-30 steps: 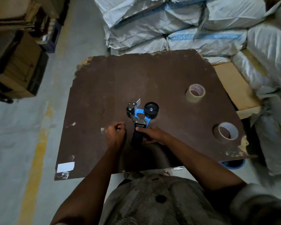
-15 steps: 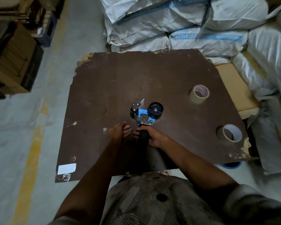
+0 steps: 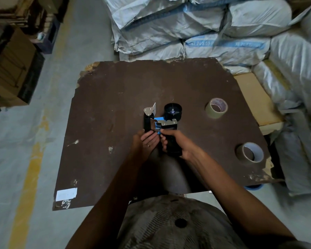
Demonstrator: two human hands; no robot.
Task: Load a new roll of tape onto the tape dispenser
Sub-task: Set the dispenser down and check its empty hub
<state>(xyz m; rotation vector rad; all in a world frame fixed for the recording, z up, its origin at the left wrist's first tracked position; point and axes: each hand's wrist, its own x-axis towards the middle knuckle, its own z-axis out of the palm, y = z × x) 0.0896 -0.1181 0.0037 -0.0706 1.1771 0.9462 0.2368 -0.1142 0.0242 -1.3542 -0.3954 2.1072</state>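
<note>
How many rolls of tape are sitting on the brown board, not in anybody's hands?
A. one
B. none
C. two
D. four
C: one tape roll lies further back on the board and a second tape roll lies near its right edge, both apart from the hands.

Warehouse: stacked sacks (image 3: 214, 31), cardboard cartons (image 3: 9, 69).

View: single head-worn camera, wide-angle.
Facing: forward and steeply down onto the table (image 3: 115, 105).
Range: close; hands at frame centre, wearer's torso at bottom edge.
Shared coverage: not applicable, one view only.
</note>
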